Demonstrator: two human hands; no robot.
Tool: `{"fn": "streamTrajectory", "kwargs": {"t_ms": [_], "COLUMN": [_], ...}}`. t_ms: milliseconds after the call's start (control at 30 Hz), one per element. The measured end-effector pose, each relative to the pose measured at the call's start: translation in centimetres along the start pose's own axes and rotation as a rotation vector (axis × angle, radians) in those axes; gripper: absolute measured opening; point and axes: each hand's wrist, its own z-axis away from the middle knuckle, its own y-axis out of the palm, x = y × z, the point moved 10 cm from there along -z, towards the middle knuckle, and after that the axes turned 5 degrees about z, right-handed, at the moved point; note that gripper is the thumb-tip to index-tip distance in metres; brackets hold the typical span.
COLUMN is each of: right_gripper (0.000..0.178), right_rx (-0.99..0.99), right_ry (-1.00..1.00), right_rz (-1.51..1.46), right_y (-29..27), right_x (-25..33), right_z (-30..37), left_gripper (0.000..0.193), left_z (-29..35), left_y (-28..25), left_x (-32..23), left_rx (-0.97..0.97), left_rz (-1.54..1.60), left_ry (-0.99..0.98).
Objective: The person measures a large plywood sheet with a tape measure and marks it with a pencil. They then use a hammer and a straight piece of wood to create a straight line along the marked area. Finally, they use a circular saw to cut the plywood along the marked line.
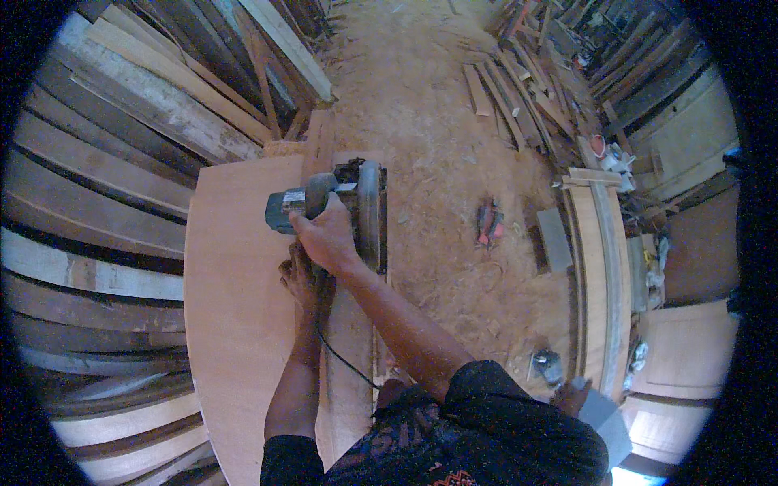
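Note:
A circular saw (369,215) with a dark green motor housing (284,211) sits on a wide, pale wooden panel (239,283), at its far right end. My right hand (328,239) is closed round the saw's top handle. Just behind and left of it, my left hand (298,279) lies low by the back of the saw, fingers spread over a long wooden strip on the panel. The saw partly hides what its palm touches. A black power cord (344,360) trails from the saw back toward my body.
Stacked timber boards (97,271) line the left side. Sawdust covers the floor (438,283), where a red and black object (489,223) lies. Loose planks (506,101) are piled at the far right. A long wooden bench (596,283) stands nearer on the right.

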Motion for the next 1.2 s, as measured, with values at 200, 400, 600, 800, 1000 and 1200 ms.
{"fn": "streamTrajectory", "kwargs": {"t_ms": [200, 400, 600, 800, 1000, 1200], "right_gripper": [0.033, 0.036, 0.036, 0.038, 0.043, 0.039], "right_rx": [0.023, 0.021, 0.006, 0.020, 0.049, 0.045], "right_ry": [0.037, 0.065, 0.038, 0.035, 0.011, 0.016], "right_rz": [-0.016, 0.055, 0.027, 0.011, 0.002, -0.021], "right_y": [-0.3, -0.5, -0.6, -0.4, -0.1, 0.0], "right_x": [0.2, 0.7, 0.8, 0.5, 0.4, 0.4], "right_z": [-0.9, -1.8, -2.5, -3.6, -4.5, -5.4], "left_gripper": [0.072, 0.074, 0.073, 0.073, 0.074, 0.077], "left_z": [-0.8, -2.3, -2.3, -3.6, -4.0, -4.7], "left_y": [1.8, 6.5, 3.7, 2.5, 1.8, 2.3], "left_x": [1.8, 7.9, 3.2, -0.1, -1.7, -1.3], "left_rx": [0.019, 0.064, -0.007, 0.079, 0.013, 0.002], "left_rz": [0.138, 0.436, 0.109, -0.039, -0.110, -0.089], "left_ry": [0.027, -0.123, 0.022, -0.018, -0.015, -0.003]}}
